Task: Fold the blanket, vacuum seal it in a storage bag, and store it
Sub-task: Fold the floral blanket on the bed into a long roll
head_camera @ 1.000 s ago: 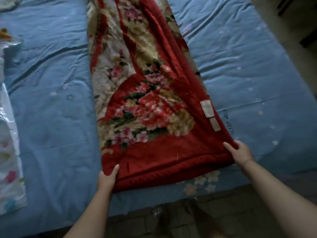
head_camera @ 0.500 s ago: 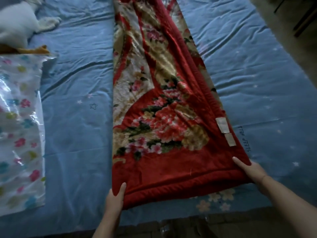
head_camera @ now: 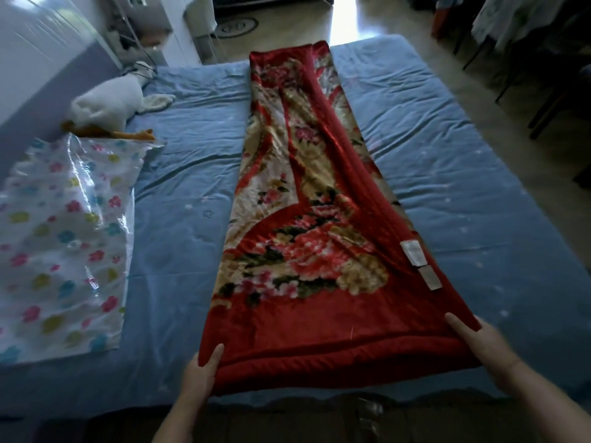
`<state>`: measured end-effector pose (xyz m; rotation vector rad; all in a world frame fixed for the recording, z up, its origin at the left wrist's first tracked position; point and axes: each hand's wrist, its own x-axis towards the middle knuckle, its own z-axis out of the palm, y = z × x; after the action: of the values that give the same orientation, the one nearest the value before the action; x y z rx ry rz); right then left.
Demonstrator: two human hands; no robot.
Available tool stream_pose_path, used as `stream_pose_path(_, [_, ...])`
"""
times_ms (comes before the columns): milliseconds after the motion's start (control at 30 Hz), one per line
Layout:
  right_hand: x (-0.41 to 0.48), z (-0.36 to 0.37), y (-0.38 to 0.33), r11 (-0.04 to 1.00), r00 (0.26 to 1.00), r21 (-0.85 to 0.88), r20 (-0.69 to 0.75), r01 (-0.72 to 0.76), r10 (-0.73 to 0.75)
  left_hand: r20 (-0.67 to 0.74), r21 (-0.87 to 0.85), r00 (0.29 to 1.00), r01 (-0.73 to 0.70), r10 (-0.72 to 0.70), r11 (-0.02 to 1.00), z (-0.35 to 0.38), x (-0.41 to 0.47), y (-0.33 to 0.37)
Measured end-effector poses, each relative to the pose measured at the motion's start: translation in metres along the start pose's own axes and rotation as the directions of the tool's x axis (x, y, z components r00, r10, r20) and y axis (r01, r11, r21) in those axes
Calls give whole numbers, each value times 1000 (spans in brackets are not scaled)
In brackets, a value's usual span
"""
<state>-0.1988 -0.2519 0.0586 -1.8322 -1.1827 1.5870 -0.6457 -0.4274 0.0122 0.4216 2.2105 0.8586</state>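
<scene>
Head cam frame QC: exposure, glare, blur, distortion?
Head view: dim overall, near black along the bottom; blown-out highlight on the floor beyond the bed; glare streaks on the storage bag; slight blur softens the blanket pattern; wide-angle stretch makes the blanket taper away; left hand and right hand, gripping its near corners, underexposed but readable.

blanket (head_camera: 307,238) plush cloth with satiny sheen, bed sheet (head_camera: 179,251) matt creased cotton-like cloth, storage bag (head_camera: 64,244) glossy crinkled plastic film, stuffed toy (head_camera: 108,103) fuzzy white fabric, floor (head_camera: 319,30) smooth and reflective
</scene>
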Motion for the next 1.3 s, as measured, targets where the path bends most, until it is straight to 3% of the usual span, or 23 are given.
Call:
stream_pose_path(300, [-112, 11, 77, 976, 999, -215, -44, -34, 25, 79, -17, 996, 34, -33, 999, -36, -95, -86])
stream_pose_path(633, [-191, 0, 108, 973, 999, -229, -47, -18, 8, 98, 37, 995, 6, -9, 999, -79, -160, -126])
stream_pose_path(967, [-232, -42, 158, 978, 999, -201, 6, -51, 54, 84, 38, 991, 104, -107, 994, -60, -225, -178])
stream_pose_path(1067, [-238, -54, 152, 982, 997, -190, 64, -26, 39, 107, -31, 989, 109, -105, 994, -54, -234, -175])
stream_pose_path(1167, [-234, -56, 130, 997, 989, -73, 142, -41, 51, 139, -213, 986, 125, -96, 969, -59, -230, -157])
stream_pose_path(1300, [-212, -54, 95, 961, 973, 247, 221, -122, 67, 157, -364, 983, 151, -99, 919, -83, -200, -113])
